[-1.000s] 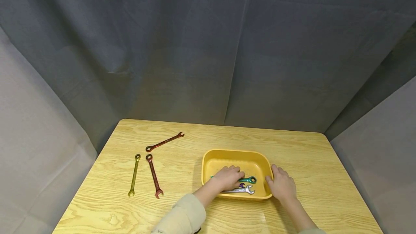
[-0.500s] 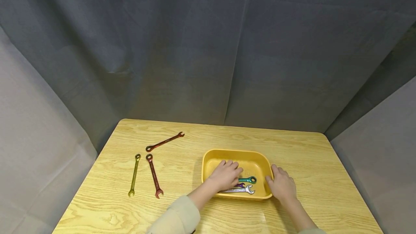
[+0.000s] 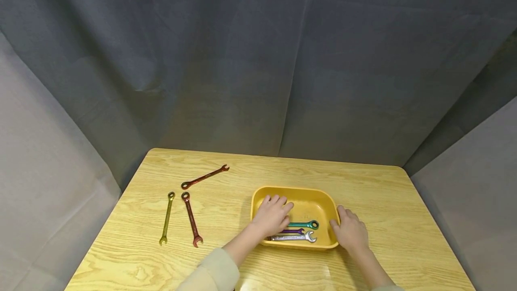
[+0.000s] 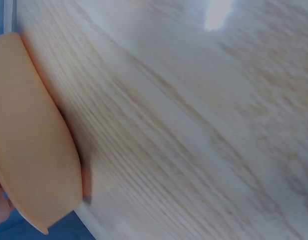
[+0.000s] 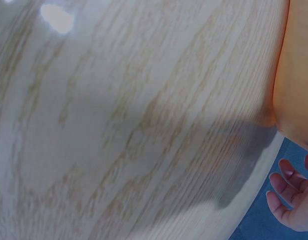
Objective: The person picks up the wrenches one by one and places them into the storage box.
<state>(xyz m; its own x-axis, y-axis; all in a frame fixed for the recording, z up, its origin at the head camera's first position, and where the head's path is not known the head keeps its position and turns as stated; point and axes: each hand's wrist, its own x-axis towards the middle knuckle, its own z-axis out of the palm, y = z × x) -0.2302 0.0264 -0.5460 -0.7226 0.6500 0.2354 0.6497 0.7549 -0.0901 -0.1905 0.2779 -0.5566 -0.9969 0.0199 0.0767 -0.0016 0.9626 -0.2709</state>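
Note:
A yellow plastic bin [image 3: 319,199] stands on the table with a teal ratcheting wrench [image 3: 304,224], a purple wrench [image 3: 295,231] and a silver wrench [image 3: 292,237] side by side in it. My left hand [image 3: 271,216] is inside the bin's left part, fingers spread loosely over the left ends of the teal and purple wrenches, which it hides. At the right rim my right hand [image 3: 350,230] holds the bin, thumb at the inner edge and fingers along the outside. The right wrist view shows the right hand's fingers [image 5: 286,185] beyond the bin's orange-looking wall [image 5: 298,75].
Left of the bin lie a dark red wrench [image 3: 191,219], another red wrench [image 3: 205,177] set diagonally, and a yellow-green wrench [image 3: 167,218]. The wood-grain table [image 3: 375,183] ends at a grey curtain [image 3: 226,80] behind it.
My left hand has slid leftward inside the bin, uncovering more of the purple and silver wrenches. The wrenches, the bin and my right hand stay in place.

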